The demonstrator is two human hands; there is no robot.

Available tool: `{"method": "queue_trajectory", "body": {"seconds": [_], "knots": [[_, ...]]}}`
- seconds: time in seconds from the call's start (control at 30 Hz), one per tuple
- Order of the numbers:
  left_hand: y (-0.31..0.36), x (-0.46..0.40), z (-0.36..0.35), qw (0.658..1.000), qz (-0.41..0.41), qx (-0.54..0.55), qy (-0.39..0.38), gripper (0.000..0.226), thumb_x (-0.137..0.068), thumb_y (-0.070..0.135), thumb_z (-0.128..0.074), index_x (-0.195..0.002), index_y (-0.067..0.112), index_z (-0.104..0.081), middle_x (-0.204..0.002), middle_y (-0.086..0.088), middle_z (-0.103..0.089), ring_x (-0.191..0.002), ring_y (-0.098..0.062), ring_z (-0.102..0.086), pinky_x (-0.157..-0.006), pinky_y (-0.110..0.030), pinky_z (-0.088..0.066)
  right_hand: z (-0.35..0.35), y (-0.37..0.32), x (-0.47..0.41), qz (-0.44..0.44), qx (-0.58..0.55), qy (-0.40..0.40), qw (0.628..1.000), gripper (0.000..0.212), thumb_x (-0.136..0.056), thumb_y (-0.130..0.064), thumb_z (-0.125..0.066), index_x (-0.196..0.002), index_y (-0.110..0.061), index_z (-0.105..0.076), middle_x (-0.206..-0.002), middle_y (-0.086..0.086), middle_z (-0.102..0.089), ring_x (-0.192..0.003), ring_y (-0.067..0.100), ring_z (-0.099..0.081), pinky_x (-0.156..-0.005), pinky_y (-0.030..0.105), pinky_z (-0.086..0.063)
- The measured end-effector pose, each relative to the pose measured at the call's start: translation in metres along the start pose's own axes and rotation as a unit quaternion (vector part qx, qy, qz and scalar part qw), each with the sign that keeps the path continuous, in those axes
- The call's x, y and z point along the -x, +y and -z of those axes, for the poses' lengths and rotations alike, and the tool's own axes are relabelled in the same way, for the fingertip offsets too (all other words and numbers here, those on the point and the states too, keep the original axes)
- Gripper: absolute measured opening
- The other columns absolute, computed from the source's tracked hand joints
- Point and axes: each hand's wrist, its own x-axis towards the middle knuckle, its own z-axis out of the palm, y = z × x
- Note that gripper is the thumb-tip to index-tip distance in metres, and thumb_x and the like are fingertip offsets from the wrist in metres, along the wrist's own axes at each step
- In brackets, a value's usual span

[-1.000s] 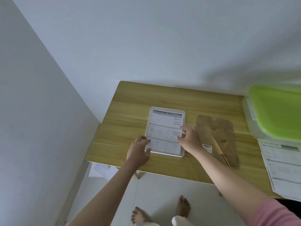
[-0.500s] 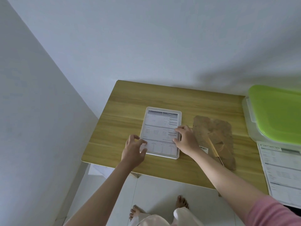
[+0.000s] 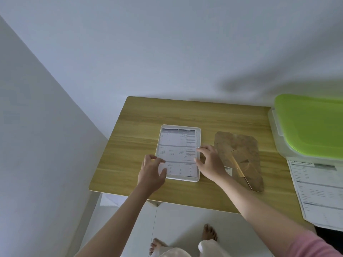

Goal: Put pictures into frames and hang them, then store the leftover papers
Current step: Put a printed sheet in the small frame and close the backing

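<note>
A pale wall fills the left of the frame and meets the back wall in a corner behind the wooden table, whose left edge runs slantwise from upper centre down to a rounded near-left corner; bare tabletop lies open between that edge and the white picture frame. Below the table's near edge, white floor shows, with the person's bare feet at the bottom centre. The left hand sits at the frame's lower-left corner, fingers loosely curled, its fingertips touching the left margin of the printed sheet that lies flat inside the frame; whether they pinch the paper's edge, I cannot tell. The sheet sits close to the frame's left and near rims, with a thin strip of frame showing along its right side. The right hand rests over the frame's right rim, fingers spread and bent, tips pressing on the sheet's right edge. Just beside that hand, on the right, lies the brown backing board with its stand leg, flat on the table and apart from the frame. At the far right, a clear storage box with a green lid stands at the table's right end, and a stack of printed papers lies in front of it, running off the right border.
</note>
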Motion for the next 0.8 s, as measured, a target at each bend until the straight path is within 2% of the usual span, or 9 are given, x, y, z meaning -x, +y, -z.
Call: {"method": "queue_trajectory", "body": {"seconds": [0.07, 0.2, 0.33, 0.47, 0.57, 0.67, 0.8], "knots": [[0.013, 0.000, -0.004, 1.000, -0.016, 0.024, 0.001, 0.032, -0.085, 0.027, -0.061, -0.116, 0.020, -0.058, -0.123, -0.001, -0.041, -0.112, -0.016, -0.046, -0.077, -0.024, -0.045, 0.006, 0.005, 0.008, -0.008, -0.013, 0.014, 1.000, 0.036, -0.087, -0.019, -0.063, -0.122, -0.013, -0.059, -0.122, 0.003, -0.053, -0.116, 0.019, -0.047, -0.092, 0.021, -0.035], [0.049, 0.001, -0.022, 0.995, -0.059, 0.083, -0.016, 0.032, -0.085, 0.025, -0.062, -0.115, 0.017, -0.059, -0.115, 0.001, -0.045, -0.103, -0.015, -0.052, -0.085, -0.028, -0.049, 0.022, 0.025, 0.029, -0.032, -0.040, 0.053, 0.997, 0.033, -0.086, -0.020, -0.064, -0.118, -0.012, -0.061, -0.120, 0.004, -0.053, -0.110, 0.021, -0.053, -0.092, 0.032, -0.047], [0.092, 0.006, -0.044, 0.986, -0.077, 0.141, -0.052, 0.032, -0.085, 0.023, -0.062, -0.116, 0.016, -0.058, -0.114, 0.000, -0.050, -0.100, -0.011, -0.054, -0.085, -0.023, -0.045, 0.046, 0.052, 0.048, -0.068, -0.031, 0.103, 0.992, 0.032, -0.085, -0.017, -0.063, -0.117, -0.012, -0.061, -0.118, 0.007, -0.053, -0.108, 0.021, -0.053, -0.080, 0.016, -0.044], [0.126, 0.010, -0.069, 0.981, -0.076, 0.146, -0.099, 0.038, -0.084, 0.025, -0.063, -0.120, 0.013, -0.055, -0.115, -0.003, -0.054, -0.104, -0.014, -0.054, -0.090, -0.025, -0.046, 0.069, 0.079, 0.062, -0.134, 0.009, 0.150, 0.980, 0.033, -0.083, -0.018, -0.063, -0.116, -0.015, -0.062, -0.114, 0.007, -0.050, -0.111, 0.026, -0.048, -0.086, 0.030, -0.043], [0.141, 0.011, -0.086, 0.982, -0.046, 0.120, -0.138, 0.046, -0.084, 0.029, -0.061, -0.126, 0.015, -0.050, -0.125, -0.005, -0.052, -0.113, -0.019, -0.051, -0.097, -0.032, -0.045, 0.080, 0.097, 0.068, -0.204, 0.026, 0.129, 0.970, 0.038, -0.084, -0.021, -0.061, -0.122, -0.019, -0.057, -0.120, 0.011, -0.045, -0.119, 0.030, -0.041, -0.092, 0.036, -0.042], [0.152, 0.012, -0.096, 0.985, -0.013, 0.083, -0.148, 0.051, -0.084, 0.029, -0.059, -0.130, 0.016, -0.045, -0.128, -0.008, -0.048, -0.113, -0.023, -0.050, -0.097, -0.036, -0.045, 0.086, 0.106, 0.073, -0.254, 0.031, 0.083, 0.963, 0.046, -0.086, -0.026, -0.059, -0.131, -0.024, -0.049, -0.130, 0.014, -0.040, -0.127, 0.033, -0.035, -0.097, 0.042, -0.040], [0.160, 0.009, -0.101, 0.985, 0.016, 0.097, -0.140, 0.054, -0.080, 0.022, -0.062, -0.131, 0.018, -0.045, -0.123, -0.009, -0.047, -0.106, -0.022, -0.052, -0.087, -0.030, -0.046, 0.092, 0.109, 0.069, -0.268, -0.051, 0.078, 0.959, 0.048, -0.084, -0.029, -0.062, -0.130, -0.027, -0.049, -0.126, 0.012, -0.042, -0.123, 0.029, -0.040, -0.094, 0.036, -0.043]]}}
